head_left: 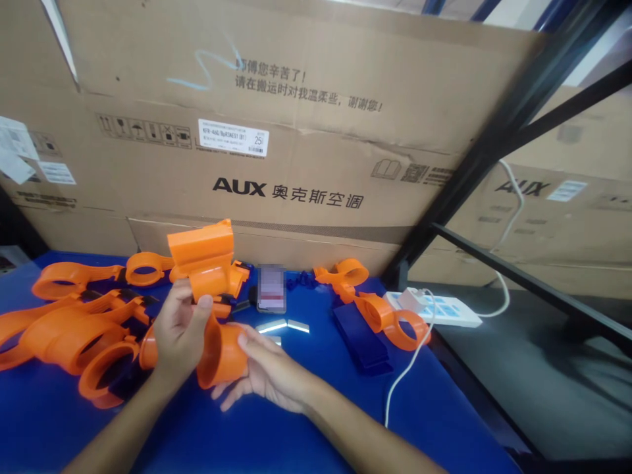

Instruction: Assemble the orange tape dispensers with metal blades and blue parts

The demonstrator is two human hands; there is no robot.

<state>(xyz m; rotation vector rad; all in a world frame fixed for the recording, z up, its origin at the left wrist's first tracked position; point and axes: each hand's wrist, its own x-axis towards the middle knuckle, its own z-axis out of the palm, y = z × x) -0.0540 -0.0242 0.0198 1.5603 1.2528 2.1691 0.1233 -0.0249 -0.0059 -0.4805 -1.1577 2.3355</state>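
My left hand (180,329) is closed, thumb and fingers pinching an orange plastic tape dispenser (202,253) by its upper, block-shaped end. Below it, my right hand (271,372) has its thumb on the rim of an orange ring (224,355), with its other fingers underneath. Head and ring look like one piece, but my left hand covers the place where they would join. More orange dispenser bodies (81,336) lie in a pile to the left of my left hand, some with black parts. Shiny metal strips (271,326) rest on the table beyond my right hand.
The blue tabletop (316,434) also bears stacked dark blue plates (363,339), orange rings (378,309), a phone-like device (271,288) and a white power strip (434,308) with a trailing cable (402,382). A large cardboard box (296,151) stands behind, beside a black metal frame (461,171).
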